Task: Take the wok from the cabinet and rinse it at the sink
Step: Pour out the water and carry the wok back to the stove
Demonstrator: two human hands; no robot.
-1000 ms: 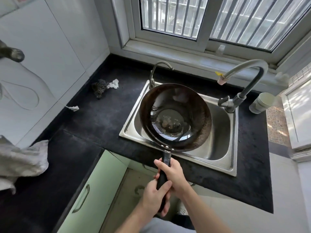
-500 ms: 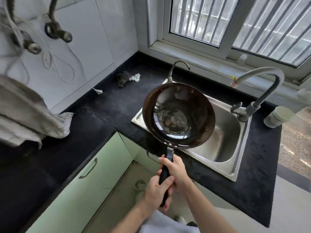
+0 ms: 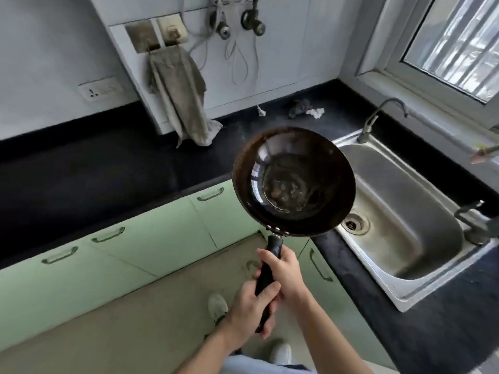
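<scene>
A black L-shaped counter (image 3: 81, 163) runs along the wall at left and turns toward a window at right, with pale green cabinet doors (image 3: 140, 238) beneath it. Above the counter's back edge on the left is a white wall socket (image 3: 100, 90). Just right of it a grey cloth (image 3: 178, 95) hangs from the wall, its lower end resting on the counter. Near the back corner, a dark scourer (image 3: 299, 107) lies against a crumpled white scrap (image 3: 315, 112).

In the centre, a dark round wok (image 3: 294, 182) is held in the air, its inside facing the camera, with a pale mottled patch in its bottom. It hangs over the counter's front edge at the inner corner, and its right side overlaps the sink's left rim. Its black handle (image 3: 270, 268) points down toward the person. The left hand (image 3: 251, 306) wraps its fingers round the handle's lower end. The right hand (image 3: 287, 275) grips it just above, nearer the pan.

To the right, a steel sink (image 3: 378, 279) is set into the counter, its drain (image 3: 355, 224) just beside the wok's rim. A thin curved tap (image 3: 378, 117) stands at the sink's far corner, and the base of a thicker tap (image 3: 475, 225) at its right edge.
</scene>
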